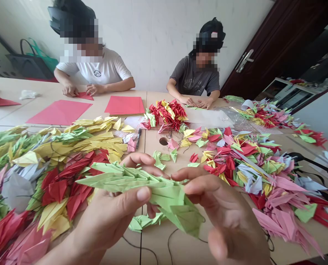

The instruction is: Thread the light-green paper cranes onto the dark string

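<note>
Near centre, just above the table (177,243): green crane stack (116,179), nested paper cranes held roughly level, pointed tips to the left. Left hand (108,221) pinches it mid-length, thumb on the near face, fingers behind. Right hand (224,217) clamps its right end between thumb and forefinger. Hands close together, not touching. Left: strung cranes (56,162) heaped, yellow, red, green. Right: loose cranes (249,162), mixed colours. Far side: red sheets (59,111), two people folding

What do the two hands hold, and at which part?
A row of green cranes: the left hand pinches its middle, the right hand its right end.
</note>
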The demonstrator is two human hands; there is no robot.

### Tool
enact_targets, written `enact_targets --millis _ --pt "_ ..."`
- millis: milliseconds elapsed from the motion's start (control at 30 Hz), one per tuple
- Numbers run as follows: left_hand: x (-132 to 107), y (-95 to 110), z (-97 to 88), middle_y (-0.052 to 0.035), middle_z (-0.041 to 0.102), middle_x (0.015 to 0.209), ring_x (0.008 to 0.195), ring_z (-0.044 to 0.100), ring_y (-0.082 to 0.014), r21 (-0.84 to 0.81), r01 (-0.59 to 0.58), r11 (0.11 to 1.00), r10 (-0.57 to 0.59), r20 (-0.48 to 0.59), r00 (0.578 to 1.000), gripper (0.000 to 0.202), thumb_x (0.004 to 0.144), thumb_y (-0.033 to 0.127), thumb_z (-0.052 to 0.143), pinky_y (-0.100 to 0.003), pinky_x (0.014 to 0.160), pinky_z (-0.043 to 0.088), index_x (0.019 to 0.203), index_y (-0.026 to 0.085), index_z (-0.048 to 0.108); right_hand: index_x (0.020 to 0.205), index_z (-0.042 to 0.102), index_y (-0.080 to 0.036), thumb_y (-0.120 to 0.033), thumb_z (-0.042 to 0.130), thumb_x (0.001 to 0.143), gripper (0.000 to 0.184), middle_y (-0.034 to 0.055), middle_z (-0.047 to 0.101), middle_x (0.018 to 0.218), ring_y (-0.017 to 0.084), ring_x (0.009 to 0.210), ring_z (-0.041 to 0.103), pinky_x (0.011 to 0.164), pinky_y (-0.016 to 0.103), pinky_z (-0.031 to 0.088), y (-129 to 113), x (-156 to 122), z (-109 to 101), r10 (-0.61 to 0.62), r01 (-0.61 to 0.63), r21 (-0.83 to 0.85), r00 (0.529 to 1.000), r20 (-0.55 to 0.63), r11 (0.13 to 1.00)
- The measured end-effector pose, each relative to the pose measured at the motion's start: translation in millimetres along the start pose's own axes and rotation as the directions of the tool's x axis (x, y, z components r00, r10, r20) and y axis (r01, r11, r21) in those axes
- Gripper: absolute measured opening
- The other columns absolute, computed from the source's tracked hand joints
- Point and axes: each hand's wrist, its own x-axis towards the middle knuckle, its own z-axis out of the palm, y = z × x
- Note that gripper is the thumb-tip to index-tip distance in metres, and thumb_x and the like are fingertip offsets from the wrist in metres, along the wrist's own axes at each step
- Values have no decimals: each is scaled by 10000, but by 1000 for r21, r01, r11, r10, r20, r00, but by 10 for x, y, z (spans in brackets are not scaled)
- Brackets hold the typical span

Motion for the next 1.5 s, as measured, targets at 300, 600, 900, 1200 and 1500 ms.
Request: enact_targets --millis 300,600,900,1200,1500 --pt "26 -41 -30 -25 672 889 634 646 -115 93 -14 996 7 80 997 135 846 300 736 -180 524 563 943 214 696 1027 705 -306 -145 688 893 210 -44 724 856 72 710 682 640 112 551 -15 54 60 32 -38 -39 990 -136 999" --pt "84 -33 -94 18 623 753 535 609 -49 -123 148 981 -131 135 982 133 844 308 744 -115 497 543 927 208 719 1083 685 -381 -143 671 910 294 -86 724 962 45 823 653 724 72 511 -103 34 -75 -26 17 -202 999 -42 979" --pt "51 -68 -108 11 660 754 644 661 -96 157 64 985 -92 179 980 112 894 307 699 -160 589 578 977 232 693 1136 663 -383 -234 665 927 257 -55 708 915 78 749 664 643 128 513 -42 62 21 88 -98 -164 994 -66 982" --pt "102 -74 -97 46 640 666 467 622 -41 -133 128 983 -115 103 988 120 882 322 713 -96 444 535 918 209 694 1060 658 -371 -209 674 913 220 -62 669 864 62 707 599 631 110 482 -19 0 -35 -10 -7 -147 994 -113 989" --pt "70 -43 -94 41 604 700 550 647 -57 -58 77 995 -69 122 990 120 893 322 701 -118 516 568 963 224 698 1143 636 -412 -205 631 942 288 -52 689 865 93 667 608 570 169 477 -61 41 -59 -27 19 -254 999 -29 967"
